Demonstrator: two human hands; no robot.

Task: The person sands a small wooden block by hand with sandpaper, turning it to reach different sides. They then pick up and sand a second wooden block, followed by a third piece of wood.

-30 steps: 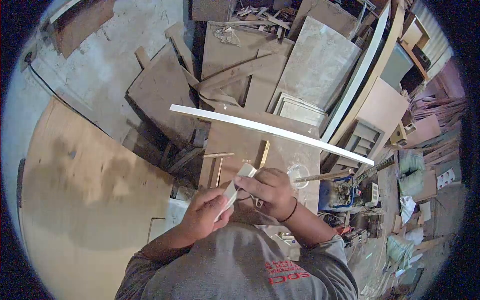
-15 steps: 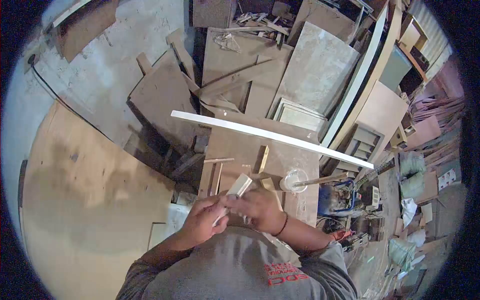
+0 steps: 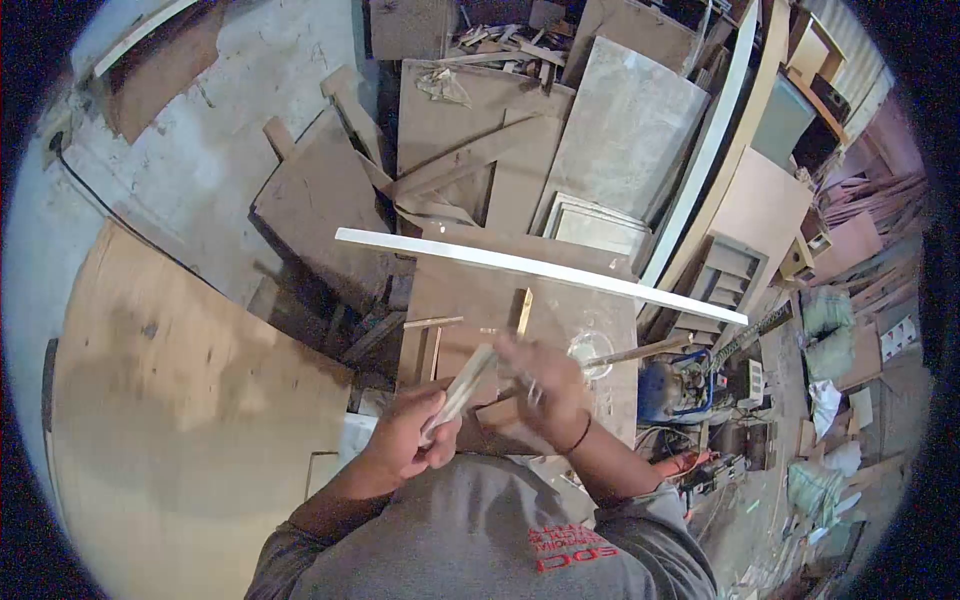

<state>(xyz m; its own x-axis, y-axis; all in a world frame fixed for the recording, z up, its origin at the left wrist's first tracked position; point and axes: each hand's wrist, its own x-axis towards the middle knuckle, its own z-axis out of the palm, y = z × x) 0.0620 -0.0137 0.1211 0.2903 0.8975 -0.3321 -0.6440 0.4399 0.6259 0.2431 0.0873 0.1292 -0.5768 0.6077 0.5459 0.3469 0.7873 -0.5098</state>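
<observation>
My left hand [image 3: 408, 432] is closed round the lower end of a short pale wooden strip [image 3: 461, 390], which tilts up to the right. Just right of the strip is my right hand [image 3: 545, 390], blurred by motion, so its fingers and anything in them are unclear. Beyond it a narrow wooden piece [image 3: 525, 308] lies on the brown work table [image 3: 465, 290]. A round white container [image 3: 592, 352], with a stick [image 3: 645, 352] across it, stands to the right of that hand. Across the table's far part runs a long white strip [image 3: 540, 268].
A large plywood sheet [image 3: 190, 400] fills the left. Boards [image 3: 625, 130] lean beyond the table. On the floor at the right are a blue-framed machine [image 3: 680, 388] and several bags [image 3: 815, 490].
My right hand has moved away from the strip, up and to the right. The strip remains in my left hand, with more of its length showing. The view has shifted slightly.
</observation>
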